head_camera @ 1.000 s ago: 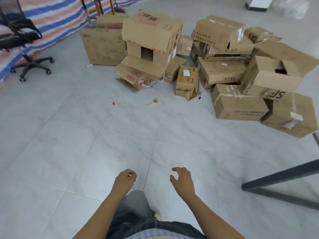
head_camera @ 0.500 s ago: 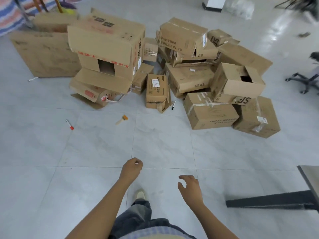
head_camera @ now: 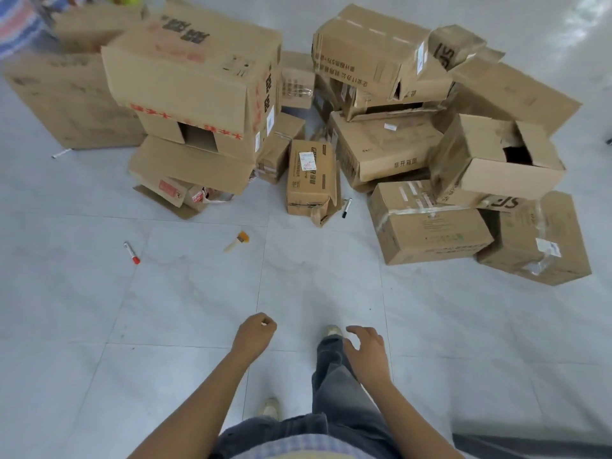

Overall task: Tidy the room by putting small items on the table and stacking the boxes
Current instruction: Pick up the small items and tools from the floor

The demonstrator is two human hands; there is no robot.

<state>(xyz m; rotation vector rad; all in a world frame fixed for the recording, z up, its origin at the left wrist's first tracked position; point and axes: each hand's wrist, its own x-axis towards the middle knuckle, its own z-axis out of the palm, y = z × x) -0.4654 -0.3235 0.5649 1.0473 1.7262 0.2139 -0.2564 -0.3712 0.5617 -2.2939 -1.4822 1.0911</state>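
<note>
Jumbled boxes [head_camera: 192, 71], brush [head_camera: 236, 242] (red marker [head_camera: 131, 252] nearby)

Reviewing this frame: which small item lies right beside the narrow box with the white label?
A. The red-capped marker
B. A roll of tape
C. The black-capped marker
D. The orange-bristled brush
C: the black-capped marker lies close alongside the labelled box, while the red-capped marker and the brush lie well apart from it, and no tape roll shows.

Bright, even light with glare on the floor [head_camera: 583, 24] upper right, soft shadows, wide-angle bending, slight blur.
</note>
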